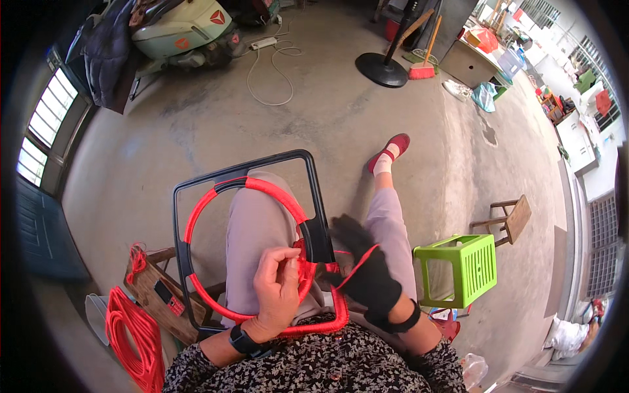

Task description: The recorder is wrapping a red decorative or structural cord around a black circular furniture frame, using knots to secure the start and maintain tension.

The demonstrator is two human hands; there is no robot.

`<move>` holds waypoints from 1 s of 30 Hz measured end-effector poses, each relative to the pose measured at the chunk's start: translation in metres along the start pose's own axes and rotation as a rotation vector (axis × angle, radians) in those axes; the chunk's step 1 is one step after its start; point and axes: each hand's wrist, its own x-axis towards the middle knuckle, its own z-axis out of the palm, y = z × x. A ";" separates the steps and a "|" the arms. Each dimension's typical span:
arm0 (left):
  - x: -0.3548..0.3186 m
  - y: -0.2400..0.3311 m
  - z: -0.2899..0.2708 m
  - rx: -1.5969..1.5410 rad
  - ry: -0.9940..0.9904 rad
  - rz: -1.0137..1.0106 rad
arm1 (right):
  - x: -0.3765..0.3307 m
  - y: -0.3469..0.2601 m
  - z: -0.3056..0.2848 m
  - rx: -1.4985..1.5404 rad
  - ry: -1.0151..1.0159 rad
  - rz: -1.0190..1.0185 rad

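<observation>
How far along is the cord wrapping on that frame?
Done: the ring inside the black frame is mostly red. In hand: left hand pinches cord at the ring's right side; gloved right hand pulls it taut. Left: the frame's top and left side are bare.

Single head-worn fisheye view, looking steeply down from above the person's lap; hands and black frame (246,190) close below, concrete floor (341,111) stretching ahead, edges bending toward the dark rim.

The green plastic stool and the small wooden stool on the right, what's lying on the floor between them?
Nothing: in the head view, only bare concrete floor shows between the green plastic stool and the wooden stool.
</observation>
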 end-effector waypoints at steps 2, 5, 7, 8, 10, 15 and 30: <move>0.000 0.012 0.001 0.012 -0.017 0.089 | 0.008 -0.017 0.015 -0.408 -0.171 -0.441; 0.000 0.014 0.003 -0.023 -0.022 0.154 | 0.010 -0.008 0.025 -0.165 -0.180 -0.458; 0.002 0.010 0.002 -0.112 0.033 0.219 | 0.005 -0.006 0.017 0.031 -0.081 -0.378; 0.003 0.005 0.003 -0.114 0.036 0.216 | -0.001 0.002 0.004 0.342 -0.051 0.012; 0.000 -0.002 -0.001 -0.246 -0.037 -0.157 | -0.004 -0.001 -0.024 0.453 -0.063 0.347; 0.007 -0.001 0.000 -0.618 -0.244 -0.662 | -0.022 0.035 -0.082 -0.333 -0.291 0.015; 0.006 -0.020 -0.008 -0.741 -0.408 -0.796 | -0.057 0.089 -0.075 0.689 0.049 0.663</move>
